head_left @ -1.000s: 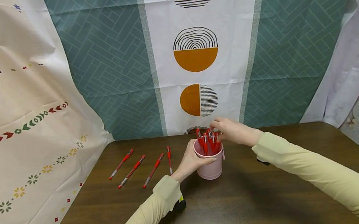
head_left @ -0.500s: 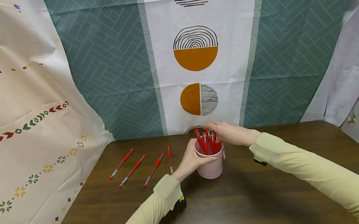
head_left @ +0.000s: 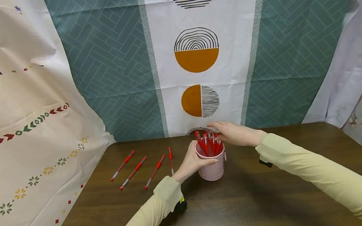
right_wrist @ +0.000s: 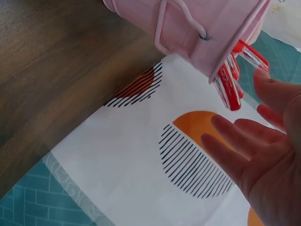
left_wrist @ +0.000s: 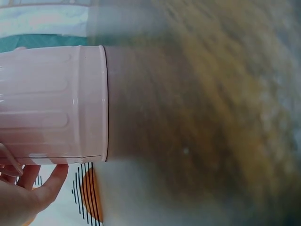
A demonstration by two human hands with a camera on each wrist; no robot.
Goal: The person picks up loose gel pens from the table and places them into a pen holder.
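Note:
A pink bucket-shaped pen cup [head_left: 212, 171] stands upright on the table, holding several red gel pens [head_left: 206, 146] with their red capped ends above the rim. My left hand [head_left: 191, 163] grips the cup from the left, thumb along the front near the rim. At the right of the cup's mouth is my right hand [head_left: 238, 133], fingers spread and nothing held. In the right wrist view its thumb tip overlaps the end of a red pen [right_wrist: 254, 56]. The left wrist view is largely filled by the cup's side [left_wrist: 51, 103] and dark wood.
More red pens [head_left: 133, 173] lie apart on the left of the brown wooden table [head_left: 232, 211], one of them close behind the left wrist. A wire handle [right_wrist: 162, 28] hangs on the cup's side. Patterned cloths [head_left: 114, 61] hang behind and beside the table.
My right hand moved left over the pens, then back right, its fingers now spread off them. The pens in the cup shifted slightly left. The left hand stays on the cup.

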